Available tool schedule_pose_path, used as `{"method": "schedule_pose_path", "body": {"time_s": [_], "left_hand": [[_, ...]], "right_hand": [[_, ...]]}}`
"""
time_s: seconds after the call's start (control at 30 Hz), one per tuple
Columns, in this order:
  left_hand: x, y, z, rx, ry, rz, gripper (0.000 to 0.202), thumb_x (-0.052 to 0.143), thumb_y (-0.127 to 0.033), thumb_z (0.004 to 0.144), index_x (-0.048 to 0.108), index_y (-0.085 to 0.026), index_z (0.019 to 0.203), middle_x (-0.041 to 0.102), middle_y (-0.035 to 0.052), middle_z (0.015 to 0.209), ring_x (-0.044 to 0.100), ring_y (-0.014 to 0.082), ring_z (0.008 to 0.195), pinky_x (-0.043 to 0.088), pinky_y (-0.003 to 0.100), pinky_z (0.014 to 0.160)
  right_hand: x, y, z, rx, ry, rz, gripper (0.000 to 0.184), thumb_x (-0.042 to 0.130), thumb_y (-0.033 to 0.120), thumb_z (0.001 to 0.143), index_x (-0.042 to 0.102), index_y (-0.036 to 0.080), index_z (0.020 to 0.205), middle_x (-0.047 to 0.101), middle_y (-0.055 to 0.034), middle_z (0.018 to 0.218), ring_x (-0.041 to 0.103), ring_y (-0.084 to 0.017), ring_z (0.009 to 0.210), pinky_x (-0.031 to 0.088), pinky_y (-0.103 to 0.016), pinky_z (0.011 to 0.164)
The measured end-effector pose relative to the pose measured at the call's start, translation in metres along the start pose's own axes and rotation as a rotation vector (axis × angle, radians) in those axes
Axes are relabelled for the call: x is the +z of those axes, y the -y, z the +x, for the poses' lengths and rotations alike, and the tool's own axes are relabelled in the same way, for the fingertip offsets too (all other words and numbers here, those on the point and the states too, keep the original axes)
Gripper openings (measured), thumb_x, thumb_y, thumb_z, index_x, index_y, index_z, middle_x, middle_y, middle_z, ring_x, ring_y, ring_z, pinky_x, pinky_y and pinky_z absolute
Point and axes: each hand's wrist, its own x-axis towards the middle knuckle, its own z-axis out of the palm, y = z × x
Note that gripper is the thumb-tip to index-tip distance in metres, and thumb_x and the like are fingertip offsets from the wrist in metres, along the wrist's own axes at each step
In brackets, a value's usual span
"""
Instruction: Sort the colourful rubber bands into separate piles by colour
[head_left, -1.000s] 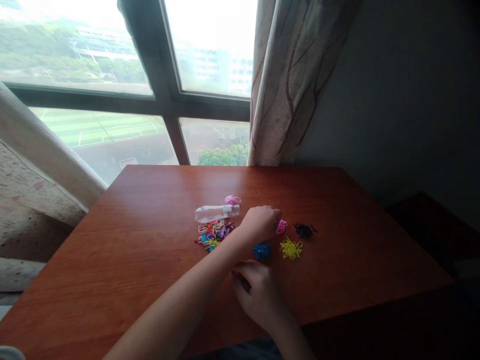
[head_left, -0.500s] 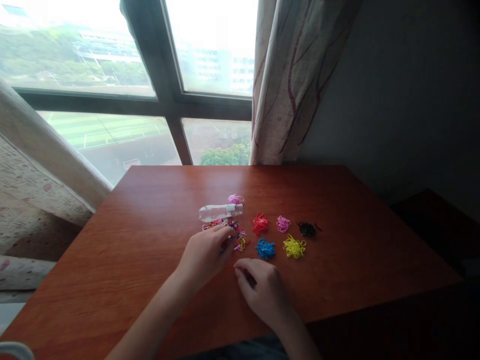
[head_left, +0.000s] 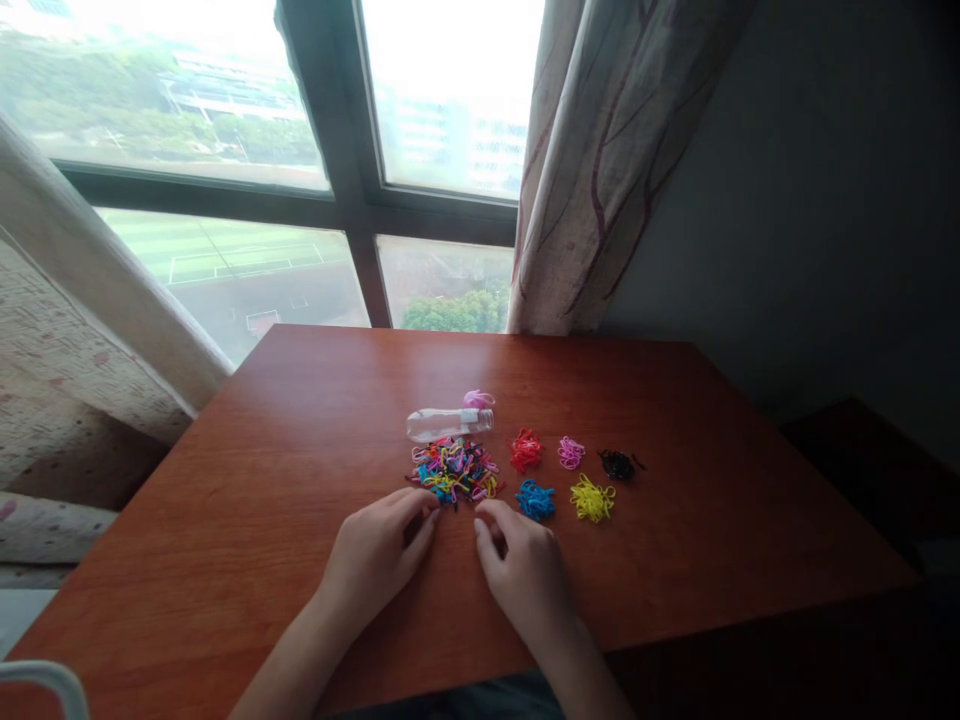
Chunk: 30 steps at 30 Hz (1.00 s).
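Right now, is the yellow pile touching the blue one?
No, bare table shows between the yellow pile and the blue pile.

In front of you, one table point(head_left: 712, 550): reddish-brown top, wood grain. Lying on it, you have: one heap of mixed-colour bands point(head_left: 456, 470); just beyond, one clear bottle point(head_left: 436, 425), on its side, neck to your right; behind the neck, one pink item point(head_left: 475, 399), kind unclear. Right of the heap, far row: red bands point(head_left: 526, 451), pink bands point(head_left: 571, 453), black bands point(head_left: 617, 465). Near row: blue bands point(head_left: 535, 499), yellow bands point(head_left: 592, 498).
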Motion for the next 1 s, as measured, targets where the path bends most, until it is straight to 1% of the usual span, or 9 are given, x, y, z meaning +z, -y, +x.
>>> {"method": "schedule_pose_path", "body": {"time_s": [0.17, 0.27, 0.37, 0.5, 0.6, 0.73, 0.87, 0.93, 1.0], "left_hand": [[0.000, -0.001, -0.001, 0.005, 0.034, 0.032, 0.017, 0.048, -0.029, 0.093, 0.064, -0.025, 0.093, 0.071, 0.0007, 0.090, 0.067, 0.0178, 0.079, 0.045, 0.026, 0.069], [0.000, -0.001, -0.001, -0.002, 0.047, 0.032, 0.017, 0.047, -0.028, 0.093, 0.064, -0.025, 0.093, 0.071, 0.0009, 0.090, 0.066, 0.0179, 0.079, 0.045, 0.026, 0.069], [0.000, -0.001, 0.000, -0.009, 0.051, 0.025, 0.017, 0.047, -0.028, 0.093, 0.064, -0.025, 0.093, 0.070, 0.0008, 0.090, 0.066, 0.0181, 0.079, 0.045, 0.027, 0.069], [-0.001, -0.001, 0.001, -0.008, 0.057, 0.026, 0.017, 0.048, -0.029, 0.093, 0.064, -0.025, 0.092, 0.070, 0.0005, 0.091, 0.066, 0.0185, 0.080, 0.045, 0.027, 0.070], [0.000, -0.001, 0.000, -0.003, 0.052, 0.028, 0.016, 0.048, -0.028, 0.093, 0.064, -0.025, 0.092, 0.070, 0.0004, 0.091, 0.066, 0.0185, 0.080, 0.045, 0.027, 0.070], [0.000, -0.001, 0.000, -0.005, 0.052, 0.036, 0.017, 0.047, -0.027, 0.093, 0.064, -0.025, 0.092, 0.070, 0.0009, 0.091, 0.066, 0.0186, 0.080, 0.045, 0.027, 0.070], [-0.001, -0.002, 0.001, -0.010, 0.055, 0.037, 0.017, 0.047, -0.028, 0.093, 0.064, -0.025, 0.093, 0.070, 0.0011, 0.090, 0.066, 0.0185, 0.080, 0.045, 0.026, 0.069], [-0.002, -0.003, 0.001, -0.004, 0.063, 0.031, 0.017, 0.047, -0.027, 0.093, 0.063, -0.025, 0.092, 0.070, 0.0011, 0.091, 0.066, 0.0183, 0.081, 0.045, 0.026, 0.069], [-0.003, -0.004, 0.001, 0.003, 0.068, 0.028, 0.016, 0.047, -0.027, 0.093, 0.063, -0.025, 0.091, 0.070, 0.0011, 0.090, 0.066, 0.0180, 0.081, 0.045, 0.026, 0.069]], "right_hand": [[0.008, 0.007, 0.005, 0.032, -0.025, -0.119, 0.017, 0.056, 0.017, 0.091, 0.062, 0.021, 0.106, 0.071, 0.0001, 0.077, 0.067, -0.019, 0.069, 0.038, -0.025, 0.062], [0.014, 0.011, 0.010, 0.038, -0.039, -0.202, 0.013, 0.056, 0.016, 0.091, 0.061, 0.021, 0.103, 0.071, -0.0007, 0.078, 0.068, -0.020, 0.069, 0.035, -0.026, 0.058], [0.017, 0.012, 0.012, 0.040, -0.056, -0.222, 0.009, 0.054, 0.016, 0.092, 0.061, 0.021, 0.095, 0.071, -0.0012, 0.077, 0.067, -0.019, 0.068, 0.034, -0.025, 0.057], [0.016, 0.008, 0.010, 0.030, -0.079, -0.129, 0.012, 0.051, 0.016, 0.093, 0.061, 0.021, 0.089, 0.070, -0.0010, 0.076, 0.067, -0.018, 0.069, 0.037, -0.024, 0.061], [0.013, 0.006, 0.009, 0.031, -0.093, -0.004, 0.012, 0.051, 0.019, 0.093, 0.062, 0.021, 0.089, 0.070, 0.0000, 0.076, 0.066, -0.017, 0.068, 0.039, -0.023, 0.064], [0.010, 0.007, 0.007, 0.048, -0.131, 0.159, 0.013, 0.051, 0.024, 0.093, 0.063, 0.021, 0.089, 0.066, 0.0017, 0.071, 0.063, -0.014, 0.063, 0.041, -0.021, 0.063], [-0.002, -0.001, -0.005, 0.069, -0.175, 0.213, 0.018, 0.051, 0.031, 0.094, 0.065, 0.021, 0.089, 0.065, 0.0016, 0.069, 0.061, -0.013, 0.059, 0.043, -0.020, 0.059], [-0.015, -0.015, -0.012, 0.122, -0.248, 0.191, 0.022, 0.052, 0.036, 0.094, 0.066, 0.021, 0.089, 0.065, 0.0013, 0.067, 0.060, -0.013, 0.057, 0.043, -0.020, 0.057], [-0.035, -0.036, -0.016, 0.205, -0.347, 0.137, 0.026, 0.054, 0.042, 0.092, 0.067, 0.020, 0.088, 0.065, 0.0003, 0.067, 0.060, -0.014, 0.057, 0.044, -0.021, 0.056]]}}
